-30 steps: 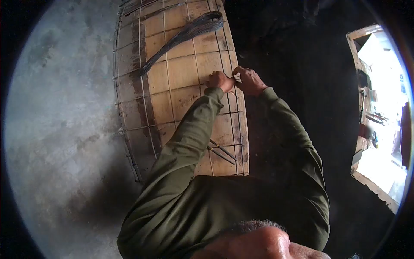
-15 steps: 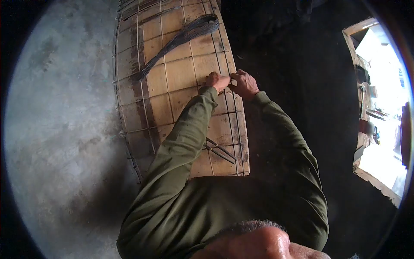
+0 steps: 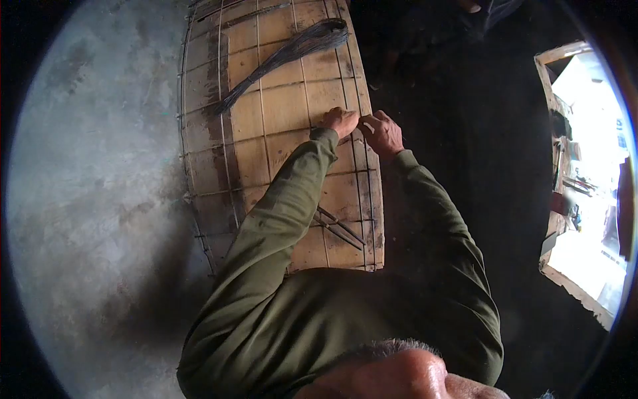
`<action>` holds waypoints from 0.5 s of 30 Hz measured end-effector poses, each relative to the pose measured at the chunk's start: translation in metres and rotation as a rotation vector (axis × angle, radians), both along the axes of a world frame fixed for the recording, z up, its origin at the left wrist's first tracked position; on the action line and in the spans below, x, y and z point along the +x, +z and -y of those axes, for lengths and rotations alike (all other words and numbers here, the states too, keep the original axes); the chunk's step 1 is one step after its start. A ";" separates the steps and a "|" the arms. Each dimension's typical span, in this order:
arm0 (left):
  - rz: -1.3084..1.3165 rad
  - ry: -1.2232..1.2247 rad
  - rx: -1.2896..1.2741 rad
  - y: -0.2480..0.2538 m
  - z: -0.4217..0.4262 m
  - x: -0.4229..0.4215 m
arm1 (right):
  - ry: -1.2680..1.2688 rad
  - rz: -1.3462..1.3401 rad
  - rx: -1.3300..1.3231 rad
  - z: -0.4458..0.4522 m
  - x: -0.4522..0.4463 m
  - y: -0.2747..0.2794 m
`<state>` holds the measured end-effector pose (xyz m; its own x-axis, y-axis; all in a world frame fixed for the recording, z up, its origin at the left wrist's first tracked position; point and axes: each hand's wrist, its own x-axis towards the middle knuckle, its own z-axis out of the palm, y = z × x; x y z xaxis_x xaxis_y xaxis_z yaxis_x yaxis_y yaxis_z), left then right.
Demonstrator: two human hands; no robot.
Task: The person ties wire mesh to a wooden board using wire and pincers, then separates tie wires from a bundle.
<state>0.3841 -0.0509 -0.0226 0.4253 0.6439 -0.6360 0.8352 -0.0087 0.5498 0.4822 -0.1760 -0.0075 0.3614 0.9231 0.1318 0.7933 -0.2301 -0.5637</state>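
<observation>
A grid of thin metal rods (image 3: 302, 138) lies over a wooden board (image 3: 282, 106). At the board's right edge, my left hand (image 3: 341, 122) is closed over the rods, its fingers bent. Close beside it, my right hand (image 3: 384, 135) has thumb and fingertips pinched together at the outermost rod. Whatever the fingertips hold is too small or hidden to make out. Above my hands, a bundle of dark tie wire (image 3: 286, 60) rests slantwise on the grid. Below my left forearm, a hand tool with two long dark handles (image 3: 340, 229) lies on the board, its head hidden by the sleeve.
Grey concrete floor (image 3: 100, 166) spreads to the left of the board. The right side is dark. A bright opening with a rough frame (image 3: 551, 86) stands at far right, with assorted objects inside. Something dark and shiny (image 3: 498, 10) shows at the top edge.
The view has shifted slightly, so the board sits a little further right. Both hands stay at the same edge; my right hand has turned a little and its fingers have drawn closer together.
</observation>
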 end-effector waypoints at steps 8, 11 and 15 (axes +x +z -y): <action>0.128 0.029 -0.137 -0.020 -0.011 0.000 | -0.054 0.038 0.043 0.001 -0.009 0.000; 0.147 0.024 -0.129 -0.019 -0.011 -0.001 | -0.061 0.033 0.077 0.002 -0.012 -0.004; 0.150 0.052 0.029 -0.026 -0.004 -0.003 | -0.092 0.025 0.079 0.003 -0.017 0.001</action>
<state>0.3815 -0.0470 -0.0491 0.4799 0.6845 -0.5488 0.7437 0.0145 0.6684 0.4657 -0.1785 -0.0070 0.4401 0.8724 0.2128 0.7848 -0.2586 -0.5633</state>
